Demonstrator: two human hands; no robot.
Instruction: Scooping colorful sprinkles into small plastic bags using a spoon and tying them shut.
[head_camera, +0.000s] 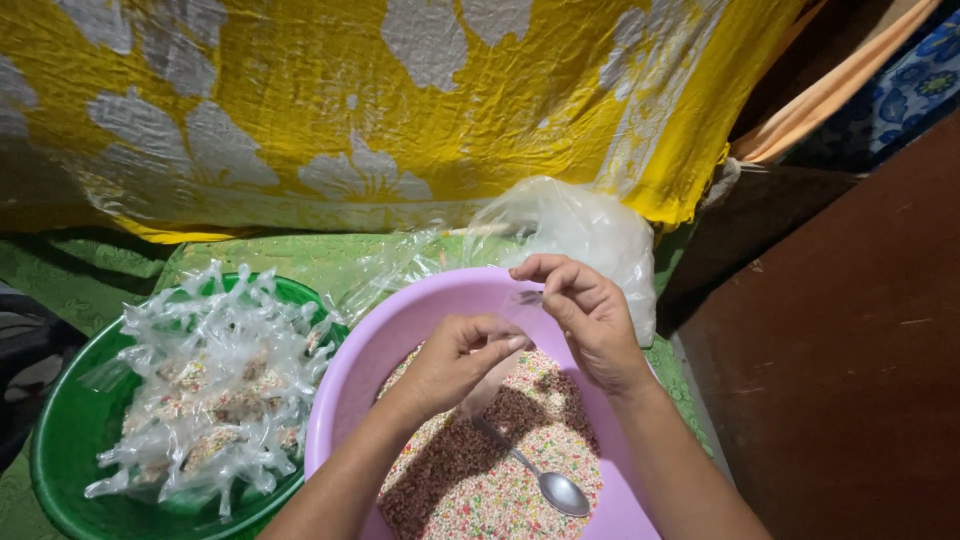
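Pinching a small clear plastic bag (505, 345) between them, the left hand (455, 362) and the right hand (588, 318) are seen at the centre of the frame, both closed on the thin film, which is held just above a lilac plastic basin (400, 320). The basin is filled with tiny multicoloured sprinkles (470, 485), and a metal spoon (545, 480) is laid on them at lower centre. At the lower left, a green bowl (65, 450) is heaped with small tied packets (215, 385). A large clear bag (590, 235) is slumped behind the basin, below a yellow flowered cloth (330, 100) stretched across the top.
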